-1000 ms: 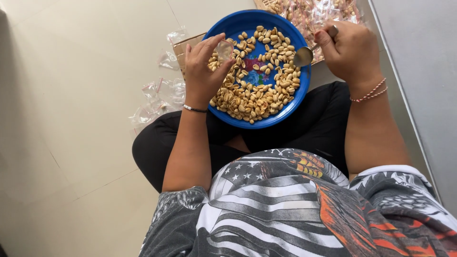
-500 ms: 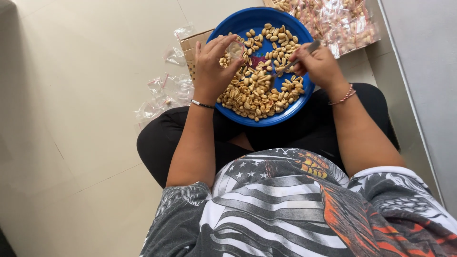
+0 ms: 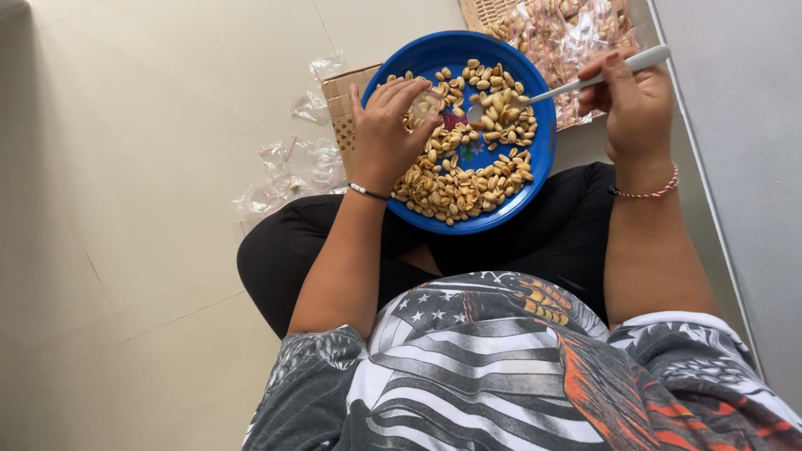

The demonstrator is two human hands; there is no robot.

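counts: 1 blue plate (image 3: 535, 171), 1 white spoon (image 3: 585, 79), 1 small clear bag (image 3: 424, 104) in the left hand, 1 cardboard box (image 3: 342, 104), 1 woven basket (image 3: 484, 10) of filled bags, 2 hands, 2 bracelets. peanuts (image 3: 468, 184): too many to count. loose empty bags (image 3: 288, 171) on floor: several, exact number unclear.

The right hand (image 3: 635, 108) has lifted the white spoon (image 3: 576, 83), now loaded with nuts, toward the small bag (image 3: 424, 104).

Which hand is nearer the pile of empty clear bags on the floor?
Left. The left hand holds a small clear bag over the blue plate, beside the empty bags. The right hand, holding the spoon, is across the plate.
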